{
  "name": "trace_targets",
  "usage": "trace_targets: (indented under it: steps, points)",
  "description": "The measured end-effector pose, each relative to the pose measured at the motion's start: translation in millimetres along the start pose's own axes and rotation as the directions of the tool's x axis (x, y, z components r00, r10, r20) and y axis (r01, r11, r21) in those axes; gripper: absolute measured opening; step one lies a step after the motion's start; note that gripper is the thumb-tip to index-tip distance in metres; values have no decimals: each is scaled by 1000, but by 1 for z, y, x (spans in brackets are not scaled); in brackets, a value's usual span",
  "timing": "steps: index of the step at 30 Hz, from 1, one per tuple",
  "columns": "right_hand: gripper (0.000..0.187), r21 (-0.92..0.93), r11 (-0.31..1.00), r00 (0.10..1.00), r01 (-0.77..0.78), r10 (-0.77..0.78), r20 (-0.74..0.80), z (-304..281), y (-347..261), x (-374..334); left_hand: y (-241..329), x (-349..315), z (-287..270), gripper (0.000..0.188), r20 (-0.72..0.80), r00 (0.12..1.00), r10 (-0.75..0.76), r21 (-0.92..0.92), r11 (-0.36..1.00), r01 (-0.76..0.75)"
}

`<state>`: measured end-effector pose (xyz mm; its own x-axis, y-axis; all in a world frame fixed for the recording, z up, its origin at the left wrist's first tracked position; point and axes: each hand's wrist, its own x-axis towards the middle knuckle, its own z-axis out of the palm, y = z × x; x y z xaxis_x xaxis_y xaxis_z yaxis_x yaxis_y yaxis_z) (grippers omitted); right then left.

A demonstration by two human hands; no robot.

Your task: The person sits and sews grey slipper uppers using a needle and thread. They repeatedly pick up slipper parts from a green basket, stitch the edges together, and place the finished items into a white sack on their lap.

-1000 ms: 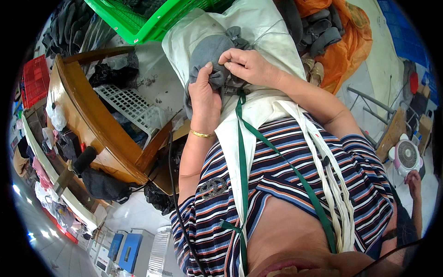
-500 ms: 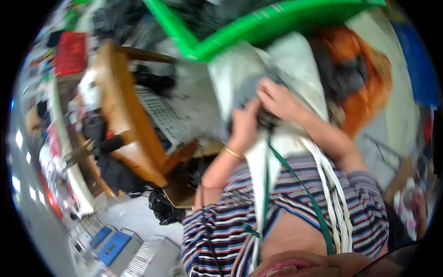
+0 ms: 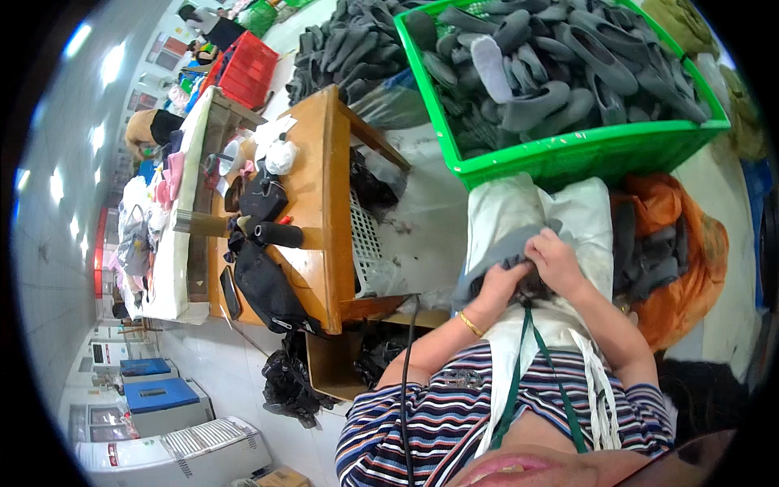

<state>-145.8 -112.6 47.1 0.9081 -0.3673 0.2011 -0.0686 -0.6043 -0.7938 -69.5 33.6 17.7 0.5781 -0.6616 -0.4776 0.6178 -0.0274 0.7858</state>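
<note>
Left hand (image 3: 498, 290), right hand (image 3: 560, 261) pinch grey cloth (image 3: 505, 250); underside hidden. White apron (image 3: 590, 213) beneath; green crate (image 3: 584, 152), wooden table (image 3: 318, 134) nearby.

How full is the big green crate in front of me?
Full: dark grey shoes are heaped across the green crate, reaching about its rim. What lies underneath is hidden.

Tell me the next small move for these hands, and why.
Probably smooth the grey cloth taut with the left hand while the right hand works at it: the fabric bunches by the left thumb, and the right fingertips bend in close to that spot. Whether they pinch anything is too small to tell.
</note>
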Motion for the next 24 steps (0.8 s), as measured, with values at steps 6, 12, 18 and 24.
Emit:
trace_targets:
  steps: [6, 12, 18, 24]
  points:
    - [14, 492, 845, 953, -211, 291, -91, 1, -2, 32, 6, 4, 6, 32, 14, 999, 41, 51, 998, -42]
    - [20, 743, 547, 916, -386, 322, 239, -53, -7, 45, -4, 19, -4, 36, -3, 1000, 4, -129, 992, -5]
    - [16, 785, 560, 926, 265, 79, -370, -175, -69, 84, 2, 21, 1, 47, -4, 999, -40, -148, 988, 39]
    - [15, 283, 648, 649, 708, -438, -622, -195, -97, 76, 3, 20, -4, 49, 18, 999, -27, -173, 985, 30]
